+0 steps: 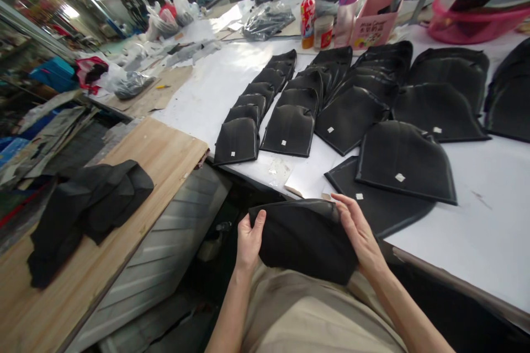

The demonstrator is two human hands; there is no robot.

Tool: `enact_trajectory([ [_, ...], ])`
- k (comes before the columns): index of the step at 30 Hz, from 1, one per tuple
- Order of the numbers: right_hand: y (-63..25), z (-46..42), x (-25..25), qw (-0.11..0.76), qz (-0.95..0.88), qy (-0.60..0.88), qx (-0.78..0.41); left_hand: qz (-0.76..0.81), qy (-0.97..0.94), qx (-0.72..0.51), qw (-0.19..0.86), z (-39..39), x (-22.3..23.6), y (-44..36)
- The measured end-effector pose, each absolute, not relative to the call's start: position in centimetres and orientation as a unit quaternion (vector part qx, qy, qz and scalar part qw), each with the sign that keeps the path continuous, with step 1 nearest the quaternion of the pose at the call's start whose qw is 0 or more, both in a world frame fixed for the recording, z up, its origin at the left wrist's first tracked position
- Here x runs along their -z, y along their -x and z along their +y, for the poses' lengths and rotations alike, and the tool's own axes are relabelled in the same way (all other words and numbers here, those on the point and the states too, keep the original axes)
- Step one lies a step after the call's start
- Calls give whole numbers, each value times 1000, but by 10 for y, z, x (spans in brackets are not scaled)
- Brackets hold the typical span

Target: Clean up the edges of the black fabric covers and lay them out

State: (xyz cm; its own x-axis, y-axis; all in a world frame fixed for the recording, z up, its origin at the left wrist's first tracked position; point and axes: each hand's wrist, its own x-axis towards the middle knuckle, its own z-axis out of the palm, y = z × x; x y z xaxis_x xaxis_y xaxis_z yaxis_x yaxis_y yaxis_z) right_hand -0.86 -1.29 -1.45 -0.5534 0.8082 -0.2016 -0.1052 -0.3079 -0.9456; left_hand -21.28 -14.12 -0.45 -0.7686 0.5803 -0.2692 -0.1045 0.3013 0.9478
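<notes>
A black, soft sheet-like piece [304, 242] with a curved edge is held up in front of my lap, between both hands. My left hand [249, 240] pinches its left end, thumb on top. My right hand [359, 231] grips the right end, with its fingers along the shiny upper edge. Just beyond lie two flat black pieces with small white stickers, the upper one [406, 162] overlapping the lower one [385, 209]. Rows of similar black pieces [287, 129] overlap each other farther along the white table [488, 220].
Dark cloth pieces [91, 198] lie on a wooden board [165, 154] at left. At the table's back stand a red-labelled bottle [307, 16], a jar [323, 32], a pink box [379, 16] and a pink basin [476, 8]. Plastic bags [267, 19] lie behind.
</notes>
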Motion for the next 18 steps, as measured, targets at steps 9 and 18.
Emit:
enact_trajectory([
  [9,4,-11,13,296,-627,378,-613,773,-224,-522,282,-143,2,212],
  [18,11,-12,10,365,-482,405,-686,754,-190,-572,262,-152,19,218],
])
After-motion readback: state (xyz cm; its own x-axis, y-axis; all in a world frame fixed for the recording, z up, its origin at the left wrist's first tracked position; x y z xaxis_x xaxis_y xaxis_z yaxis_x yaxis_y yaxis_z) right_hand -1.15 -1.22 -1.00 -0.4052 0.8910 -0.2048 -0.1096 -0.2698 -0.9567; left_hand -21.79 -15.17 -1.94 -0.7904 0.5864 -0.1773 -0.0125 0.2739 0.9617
